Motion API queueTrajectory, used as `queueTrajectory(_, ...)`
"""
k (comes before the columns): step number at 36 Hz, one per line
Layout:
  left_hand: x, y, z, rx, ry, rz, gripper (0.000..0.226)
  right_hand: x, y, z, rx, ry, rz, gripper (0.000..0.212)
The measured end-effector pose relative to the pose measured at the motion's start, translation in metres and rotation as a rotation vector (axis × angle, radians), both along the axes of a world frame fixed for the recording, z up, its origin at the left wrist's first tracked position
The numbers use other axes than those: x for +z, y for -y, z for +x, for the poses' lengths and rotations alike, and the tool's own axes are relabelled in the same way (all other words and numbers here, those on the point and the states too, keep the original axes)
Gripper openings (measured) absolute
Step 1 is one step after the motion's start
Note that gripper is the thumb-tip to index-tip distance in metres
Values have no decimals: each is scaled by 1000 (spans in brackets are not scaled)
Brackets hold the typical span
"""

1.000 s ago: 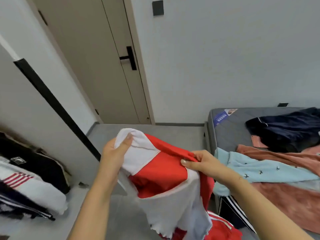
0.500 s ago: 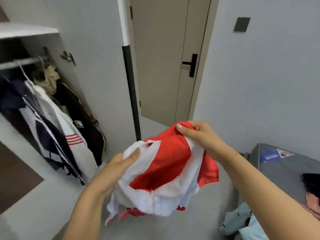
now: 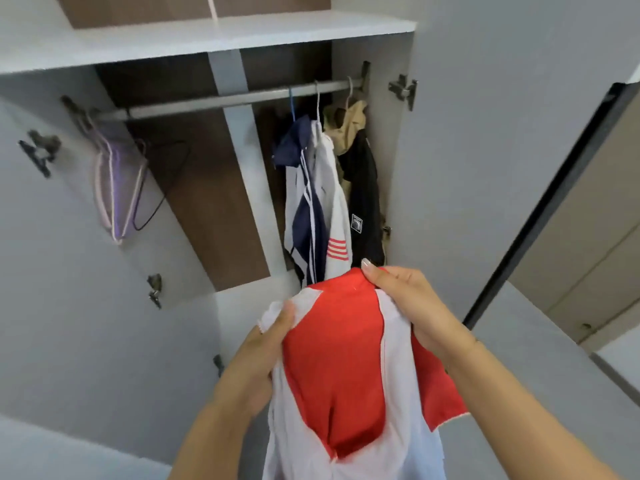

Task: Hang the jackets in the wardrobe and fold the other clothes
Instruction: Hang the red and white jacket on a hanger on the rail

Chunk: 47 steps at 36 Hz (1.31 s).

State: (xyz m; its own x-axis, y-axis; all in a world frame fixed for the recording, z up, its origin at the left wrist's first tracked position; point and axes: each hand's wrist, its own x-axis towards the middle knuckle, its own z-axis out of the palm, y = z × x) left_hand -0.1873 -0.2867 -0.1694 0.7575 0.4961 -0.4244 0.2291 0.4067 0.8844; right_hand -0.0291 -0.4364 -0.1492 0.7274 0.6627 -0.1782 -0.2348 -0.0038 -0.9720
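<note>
Two bare hands hold a red and white jacket [image 3: 341, 368] up in front of an open wardrobe [image 3: 398, 133]. The left hand [image 3: 263, 344] grips the white shoulder, fingers curled into the cloth; the right hand [image 3: 405, 299] pinches the red collar at the top. The jacket hangs lengthwise, straight down from both hands. Above and ahead runs the hanging rail [image 3: 228, 100]. Three jackets already hang at its right end, just beyond the right hand: navy and white [image 3: 304, 202], white with red stripes [image 3: 337, 216], black [image 3: 363, 202]. Empty hangers [image 3: 117, 181] dangle at the rail's far left, nearer the left hand, well apart from the hung jackets. Bare rail between them leaves open room for hanging.
</note>
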Motion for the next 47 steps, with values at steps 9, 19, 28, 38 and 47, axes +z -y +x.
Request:
queueTrajectory(9,16,-73,67,355,-113,52,66,-20,-126,97,320,-6,-129,54)
queueTrajectory(19,54,-181,69,589,35,136,37,-6,-298,104,814,-5,-236,33)
queueTrajectory(28,55,-281,63,584,24,163,40,-11,-453,93,678,-212,-110,40)
queueTrajectory(38,40,-327,60,644,-109,122,32,25,-615,84,431,-469,-36,9)
queueTrajectory(47,23,-342,41,683,-51,57,48,26,-619,123,291,-227,-5,23)
